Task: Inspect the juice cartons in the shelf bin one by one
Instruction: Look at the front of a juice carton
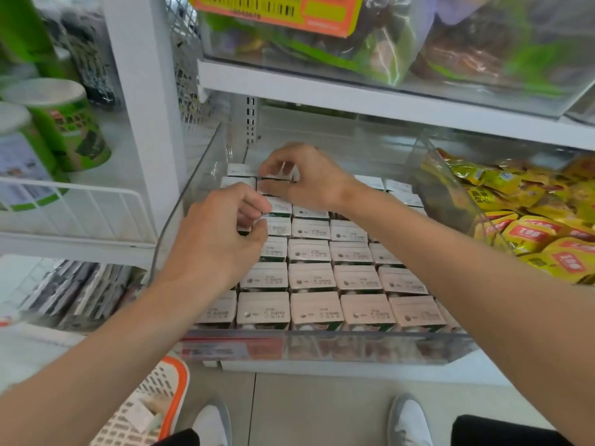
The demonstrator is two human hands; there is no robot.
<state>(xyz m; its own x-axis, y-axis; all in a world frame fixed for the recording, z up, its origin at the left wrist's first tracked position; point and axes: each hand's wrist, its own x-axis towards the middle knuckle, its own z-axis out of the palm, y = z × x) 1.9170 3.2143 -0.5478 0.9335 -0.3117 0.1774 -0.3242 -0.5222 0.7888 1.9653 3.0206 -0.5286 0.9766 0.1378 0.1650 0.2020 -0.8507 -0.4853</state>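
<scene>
Partly obscured cartons point(279, 205) beneath both hands point(215, 236)

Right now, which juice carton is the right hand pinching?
The carton near the back of the clear bin, second column from the left: it alone is pinched at its top by the right hand.

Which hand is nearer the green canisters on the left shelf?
Left. The left hand is by the bin's left wall, toward the green canisters; the right hand is farther right, on back-row juice cartons.

The person wears black trousers point(502, 431) and white shoes point(409, 420) with grey edging.
</scene>
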